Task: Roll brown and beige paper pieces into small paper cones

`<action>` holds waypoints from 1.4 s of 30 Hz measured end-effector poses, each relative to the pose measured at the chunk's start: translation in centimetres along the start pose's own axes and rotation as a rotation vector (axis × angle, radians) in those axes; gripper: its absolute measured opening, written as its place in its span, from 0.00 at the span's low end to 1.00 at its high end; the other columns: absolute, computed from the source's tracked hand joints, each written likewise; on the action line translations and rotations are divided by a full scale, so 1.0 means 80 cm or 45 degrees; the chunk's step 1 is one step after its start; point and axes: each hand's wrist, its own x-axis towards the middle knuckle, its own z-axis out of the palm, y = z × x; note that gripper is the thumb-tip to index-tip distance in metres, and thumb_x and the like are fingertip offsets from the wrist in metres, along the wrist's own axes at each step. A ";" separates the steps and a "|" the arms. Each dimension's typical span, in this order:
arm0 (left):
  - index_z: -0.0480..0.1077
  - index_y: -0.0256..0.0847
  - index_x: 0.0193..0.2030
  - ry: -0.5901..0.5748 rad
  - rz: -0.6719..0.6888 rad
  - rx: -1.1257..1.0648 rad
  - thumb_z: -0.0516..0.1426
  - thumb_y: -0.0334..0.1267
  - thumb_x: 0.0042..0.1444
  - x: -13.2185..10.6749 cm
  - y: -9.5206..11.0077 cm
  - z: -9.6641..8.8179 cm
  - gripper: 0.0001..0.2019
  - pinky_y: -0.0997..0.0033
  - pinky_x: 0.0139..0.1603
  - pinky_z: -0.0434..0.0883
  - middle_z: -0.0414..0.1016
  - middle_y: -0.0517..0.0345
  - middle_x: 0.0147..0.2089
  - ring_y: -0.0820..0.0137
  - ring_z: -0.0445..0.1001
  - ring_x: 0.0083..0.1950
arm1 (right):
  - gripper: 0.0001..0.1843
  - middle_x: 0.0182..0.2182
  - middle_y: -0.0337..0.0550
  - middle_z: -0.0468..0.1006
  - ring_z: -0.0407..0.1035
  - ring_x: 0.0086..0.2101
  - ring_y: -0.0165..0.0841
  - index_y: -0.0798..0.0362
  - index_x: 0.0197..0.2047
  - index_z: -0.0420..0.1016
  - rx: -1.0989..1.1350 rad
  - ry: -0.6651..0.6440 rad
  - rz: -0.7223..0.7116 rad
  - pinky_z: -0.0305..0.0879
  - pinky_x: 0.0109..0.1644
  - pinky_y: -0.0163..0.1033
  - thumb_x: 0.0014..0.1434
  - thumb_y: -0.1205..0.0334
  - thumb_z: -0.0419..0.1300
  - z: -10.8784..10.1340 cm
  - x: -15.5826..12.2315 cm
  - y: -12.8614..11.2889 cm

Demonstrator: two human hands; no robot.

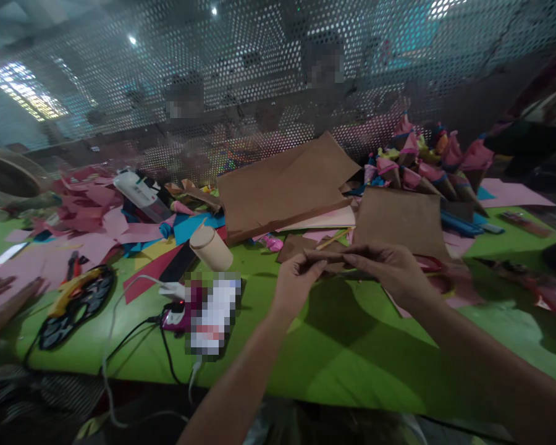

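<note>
My left hand (299, 278) and my right hand (389, 266) meet over the green table, both closed. Between their fingertips they pinch a narrow piece of brown paper (332, 257), its edge folded or rolled. Just behind lie a large brown paper sheet (282, 191) and a smaller brown sheet (401, 222). A thin yellow stick (336, 238), perhaps a pencil, rests on scraps close by. Partly hidden by my right hand is a red-handled tool (429, 264), likely scissors.
To the left are a phone (215, 315) on a cable, a purple power strip (176, 316), a tan cylinder (212, 247) and a yellow-black tool (76, 303). Another person's hand (16, 293) rests on pink paper. Pink-topped paper cones (417, 161) stand before a perforated screen (269, 74).
</note>
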 end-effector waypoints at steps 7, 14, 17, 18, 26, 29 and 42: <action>0.79 0.38 0.38 -0.047 -0.027 -0.017 0.68 0.46 0.50 0.001 -0.004 0.002 0.14 0.66 0.44 0.75 0.82 0.53 0.38 0.69 0.78 0.37 | 0.20 0.27 0.43 0.82 0.72 0.27 0.34 0.50 0.32 0.85 -0.109 0.095 -0.012 0.68 0.29 0.39 0.46 0.40 0.72 0.004 -0.001 -0.002; 0.79 0.38 0.38 0.010 0.014 0.086 0.67 0.42 0.51 0.000 -0.006 0.002 0.10 0.70 0.40 0.71 0.81 0.55 0.36 0.71 0.74 0.36 | 0.19 0.26 0.44 0.82 0.71 0.27 0.35 0.50 0.29 0.84 -0.105 0.133 0.008 0.64 0.29 0.38 0.46 0.42 0.72 0.011 -0.006 -0.018; 0.79 0.38 0.37 0.014 0.024 0.135 0.66 0.39 0.51 0.000 -0.007 0.003 0.09 0.69 0.40 0.71 0.80 0.56 0.35 0.71 0.74 0.35 | 0.20 0.25 0.44 0.81 0.71 0.27 0.35 0.50 0.28 0.83 -0.125 0.138 0.005 0.64 0.29 0.39 0.45 0.41 0.72 0.011 -0.005 -0.016; 0.79 0.38 0.37 0.017 0.039 0.144 0.66 0.38 0.51 0.000 -0.007 0.004 0.08 0.69 0.41 0.71 0.80 0.55 0.35 0.70 0.75 0.36 | 0.20 0.24 0.44 0.81 0.70 0.27 0.35 0.51 0.27 0.83 -0.128 0.138 0.009 0.64 0.29 0.39 0.45 0.41 0.72 0.011 -0.005 -0.015; 0.78 0.39 0.38 0.046 0.152 0.230 0.63 0.34 0.54 -0.004 -0.004 0.008 0.05 0.67 0.45 0.72 0.81 0.55 0.38 0.68 0.76 0.40 | 0.21 0.26 0.43 0.81 0.72 0.29 0.35 0.50 0.28 0.83 -0.040 0.182 0.023 0.68 0.32 0.39 0.44 0.39 0.73 0.013 -0.007 -0.013; 0.78 0.39 0.38 0.070 0.166 0.334 0.64 0.33 0.53 -0.005 -0.003 0.006 0.05 0.67 0.43 0.71 0.81 0.55 0.37 0.68 0.75 0.38 | 0.22 0.25 0.43 0.81 0.71 0.28 0.34 0.50 0.27 0.83 -0.026 0.174 0.043 0.67 0.32 0.39 0.43 0.39 0.73 0.014 -0.005 -0.011; 0.77 0.38 0.39 0.105 0.153 0.358 0.60 0.34 0.58 -0.007 0.001 0.011 0.05 0.69 0.43 0.70 0.80 0.55 0.38 0.68 0.74 0.39 | 0.26 0.23 0.41 0.79 0.69 0.27 0.31 0.52 0.26 0.81 0.028 0.247 0.078 0.66 0.31 0.37 0.35 0.37 0.74 0.017 -0.004 -0.014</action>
